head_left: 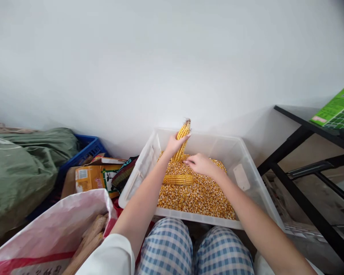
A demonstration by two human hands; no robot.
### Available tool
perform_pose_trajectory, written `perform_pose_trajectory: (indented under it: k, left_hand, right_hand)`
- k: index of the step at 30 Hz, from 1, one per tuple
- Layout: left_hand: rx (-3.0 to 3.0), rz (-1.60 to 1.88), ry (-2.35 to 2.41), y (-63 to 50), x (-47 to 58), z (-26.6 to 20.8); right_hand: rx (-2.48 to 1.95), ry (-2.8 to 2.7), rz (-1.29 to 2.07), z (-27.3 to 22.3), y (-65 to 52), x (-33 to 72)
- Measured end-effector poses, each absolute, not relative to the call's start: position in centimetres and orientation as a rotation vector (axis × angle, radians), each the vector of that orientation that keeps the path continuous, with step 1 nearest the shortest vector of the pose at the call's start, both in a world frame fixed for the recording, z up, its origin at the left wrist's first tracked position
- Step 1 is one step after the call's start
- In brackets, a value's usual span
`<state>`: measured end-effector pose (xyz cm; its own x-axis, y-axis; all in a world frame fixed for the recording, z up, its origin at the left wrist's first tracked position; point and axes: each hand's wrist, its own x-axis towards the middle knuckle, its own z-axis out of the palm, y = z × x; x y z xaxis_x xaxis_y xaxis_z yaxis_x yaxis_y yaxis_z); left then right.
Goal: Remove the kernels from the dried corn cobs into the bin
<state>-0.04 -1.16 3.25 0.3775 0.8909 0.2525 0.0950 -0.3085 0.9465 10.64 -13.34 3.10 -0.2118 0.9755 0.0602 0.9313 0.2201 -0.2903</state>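
My left hand (175,145) is wrapped round an ear of corn (184,131), which stands tilted upright with its dry silk end on top. The ear's lower end reaches down to the loose corn kernels (195,194) in a translucent plastic bin (199,217). Beside that lower end is my right hand (202,165), its thumb and fingers drawn together; whatever they may hold is too small to make out. A second ear of corn (178,179) lies sideways on the kernels, below both hands.
Left of the bin stand a white and red sack (60,214) with brown pieces inside, a yellow package (87,177) and a blue crate (93,147). Green fabric (31,160) covers the far left. At right, a black frame (298,187) carries a green box (336,109).
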Motion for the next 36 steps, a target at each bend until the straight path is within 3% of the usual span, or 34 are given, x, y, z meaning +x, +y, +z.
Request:
perform_pose_trajectory:
  k: [4, 10, 15, 21, 28, 36]
  left_hand:
    - [1.561, 1.009, 0.875, -0.5, 0.0, 2.7]
    - [1.444, 1.037, 0.834, 0.0, 0.0, 2.5]
    - [1.456, 1.026, 0.839, 0.2, -0.3, 2.5]
    - [1.573, 1.0, 0.908, -0.5, -0.2, 2.6]
    - [1.525, 0.967, 0.922, -0.7, -0.2, 2.7]
    - [1.427, 0.911, 0.856, -0.3, -0.3, 2.6]
  right_hand:
    - [-1.869, -2.087, 0.158, 3.5, -13.1, 11.7]
    - [-1.832, -2.33, 0.326, 2.7, -13.1, 11.0]
    - [-1.887, -2.097, 0.179, 3.1, -13.0, 11.3]
    - [-1.787, -2.309, 0.355, 3.2, -13.2, 11.7]
    - [-1.94, -2.094, 0.077, 3.5, -13.1, 11.6]
    - [-1.849, -2.286, 0.297, 3.4, -13.4, 11.3]
